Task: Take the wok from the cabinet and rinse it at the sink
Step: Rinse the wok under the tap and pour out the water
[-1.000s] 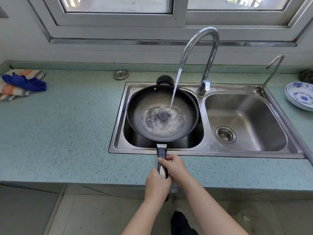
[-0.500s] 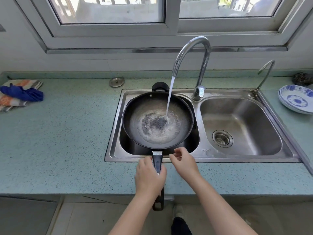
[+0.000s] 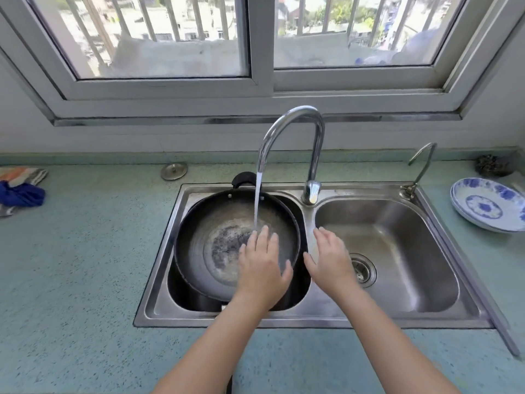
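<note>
A black wok [image 3: 216,231] rests in the left basin of the steel double sink [image 3: 306,317], its long handle hidden under my left forearm. Water runs from the tall curved tap [image 3: 295,115] and lands at my fingertips inside the wok. My left hand [image 3: 262,263] lies flat, palm down, over the wok's right half with its fingers spread. My right hand [image 3: 329,257] hovers open over the divider between the two basins, holding nothing.
The right basin has a drain strainer [image 3: 362,270]. A small second tap [image 3: 420,163] stands at the sink's back right. Blue-patterned plates [image 3: 488,206] sit on the counter at right, a scouring pad [image 3: 493,166] behind them. Cloths [image 3: 20,189] lie far left, a metal plug [image 3: 174,171] behind the sink.
Both hands let go of the wok handle and moved forward. The left hand is now inside the wok under the water, the right over the sink divider. The wok sits lower in the basin.
</note>
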`<state>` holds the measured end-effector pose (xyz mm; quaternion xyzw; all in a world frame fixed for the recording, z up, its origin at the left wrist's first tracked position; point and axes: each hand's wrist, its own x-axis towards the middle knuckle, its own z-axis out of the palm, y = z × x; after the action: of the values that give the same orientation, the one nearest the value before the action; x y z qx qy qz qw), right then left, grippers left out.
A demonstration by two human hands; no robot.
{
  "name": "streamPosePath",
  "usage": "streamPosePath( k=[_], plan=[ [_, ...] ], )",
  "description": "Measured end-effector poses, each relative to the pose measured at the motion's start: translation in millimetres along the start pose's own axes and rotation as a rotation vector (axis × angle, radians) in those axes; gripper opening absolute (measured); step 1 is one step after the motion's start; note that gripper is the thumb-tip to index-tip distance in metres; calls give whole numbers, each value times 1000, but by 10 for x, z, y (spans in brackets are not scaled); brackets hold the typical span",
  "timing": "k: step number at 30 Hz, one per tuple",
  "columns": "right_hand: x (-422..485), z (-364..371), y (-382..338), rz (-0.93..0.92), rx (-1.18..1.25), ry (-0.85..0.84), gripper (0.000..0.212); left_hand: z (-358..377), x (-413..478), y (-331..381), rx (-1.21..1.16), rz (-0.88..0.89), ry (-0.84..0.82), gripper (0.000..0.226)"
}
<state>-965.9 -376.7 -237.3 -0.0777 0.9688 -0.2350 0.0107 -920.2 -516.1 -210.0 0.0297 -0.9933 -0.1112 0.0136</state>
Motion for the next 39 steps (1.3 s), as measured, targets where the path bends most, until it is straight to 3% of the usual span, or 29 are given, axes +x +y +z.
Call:
streamPosePath(
  k=[13,22,29,39],
  plan=[
    [904,-85,177,-110,-339,-209,70,202,636,206,51,-28,31,54],
    [959,111,268,-100,-248,-174,72,322,764,233,77,-33,51,54],
    [945,253,304,-98,-266,-52,80,366,723,232,72,-29,29,53],
    [863,239,257,-51,-208,-166,72,321,470,63,60,-54,29,51]
  ],
)
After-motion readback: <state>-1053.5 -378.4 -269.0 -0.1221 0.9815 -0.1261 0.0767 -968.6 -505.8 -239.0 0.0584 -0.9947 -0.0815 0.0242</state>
